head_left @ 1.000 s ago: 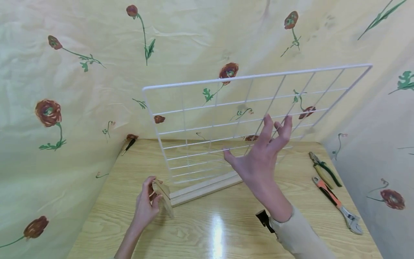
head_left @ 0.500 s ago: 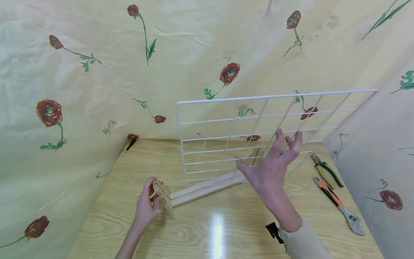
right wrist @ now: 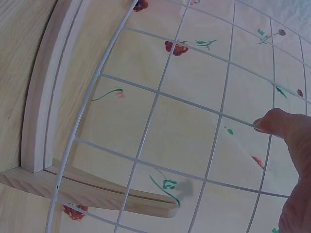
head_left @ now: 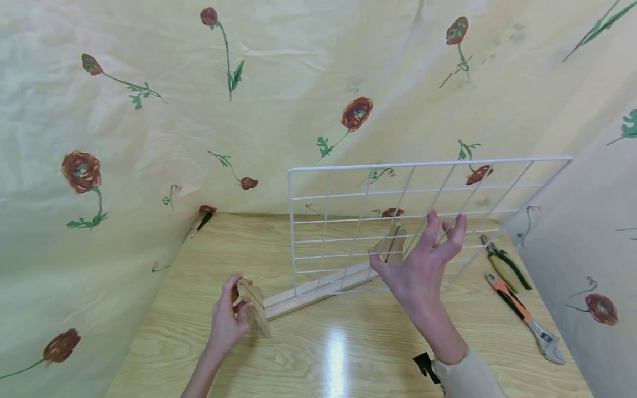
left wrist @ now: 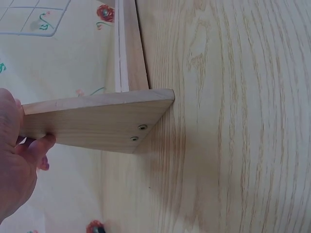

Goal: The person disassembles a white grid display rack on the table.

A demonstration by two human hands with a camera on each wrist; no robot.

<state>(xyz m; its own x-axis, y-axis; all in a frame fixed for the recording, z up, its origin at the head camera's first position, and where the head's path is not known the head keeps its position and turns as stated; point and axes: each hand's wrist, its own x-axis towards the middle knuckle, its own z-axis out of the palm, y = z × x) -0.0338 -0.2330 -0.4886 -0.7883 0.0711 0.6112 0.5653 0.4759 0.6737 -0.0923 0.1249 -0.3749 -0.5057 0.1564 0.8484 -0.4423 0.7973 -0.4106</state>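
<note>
My left hand (head_left: 228, 315) pinches the upper part of a wooden end piece (head_left: 256, 307), thumb on one face and fingers on the other. Two screw heads (left wrist: 142, 127) show low on its outer face. A grooved wooden bar (head_left: 318, 292) runs from it along the table to a second upright end piece (head_left: 396, 243). That piece also has a groove, seen in the right wrist view. With fingers and thumb spread over the wires, my right hand (head_left: 423, 276) holds a white wire grid panel (head_left: 428, 164). The tilted panel's lower left corner overlaps the bar in the head view.
At the right of the wooden table (head_left: 318, 354) lie pliers (head_left: 506, 262) and an adjustable wrench (head_left: 525, 318). A screwdriver (head_left: 203, 221) rests at the back left corner. Flowered cloth (head_left: 278, 110) stands behind and at both sides.
My right hand has lowered the wire grid panel and brought it to the right, toward the wooden bar. My left hand and the wooden frame have stayed in place.
</note>
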